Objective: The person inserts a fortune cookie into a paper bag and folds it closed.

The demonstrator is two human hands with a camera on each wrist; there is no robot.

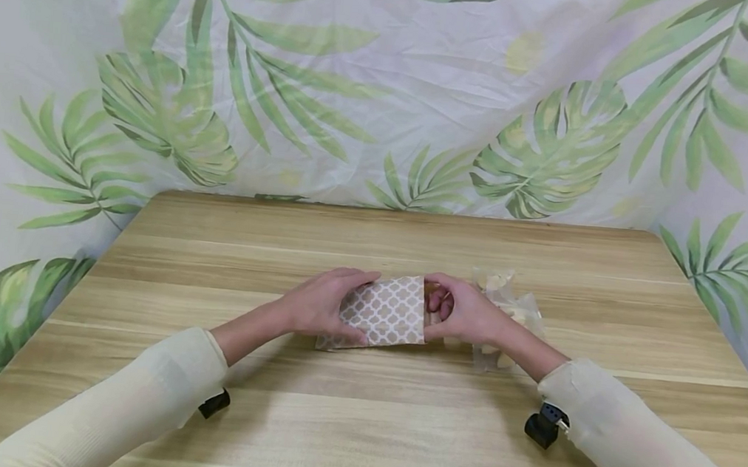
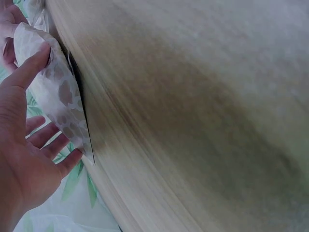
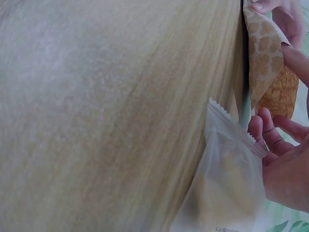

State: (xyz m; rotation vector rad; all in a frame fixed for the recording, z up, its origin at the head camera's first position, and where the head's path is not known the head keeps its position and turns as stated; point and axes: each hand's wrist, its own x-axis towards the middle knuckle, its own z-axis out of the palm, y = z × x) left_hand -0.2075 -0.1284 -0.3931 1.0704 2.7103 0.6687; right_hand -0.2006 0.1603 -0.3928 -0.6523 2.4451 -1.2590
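Note:
A paper bag (image 1: 388, 313) with a beige and white lattice pattern lies on its side low over the table, its mouth toward the right. My left hand (image 1: 317, 304) holds its closed end, thumb on one side and fingers on the other. At the mouth, my right hand (image 1: 474, 313) grips the bag's edge with thumb and forefinger spread across it, the other fingers curled by the opening. In the right wrist view a brown, textured surface (image 3: 280, 94) shows inside the mouth; I cannot tell what it is. Clear packets (image 1: 527, 310) with pale pieces lie beside the right hand.
The wood-grain table (image 1: 357, 425) reaches back to a leaf-print cloth (image 1: 424, 119). A black wrist device hangs under the left sleeve (image 1: 154, 377) and another under the right sleeve (image 1: 637, 427). One clear packet (image 3: 231, 188) sits close below the right hand.

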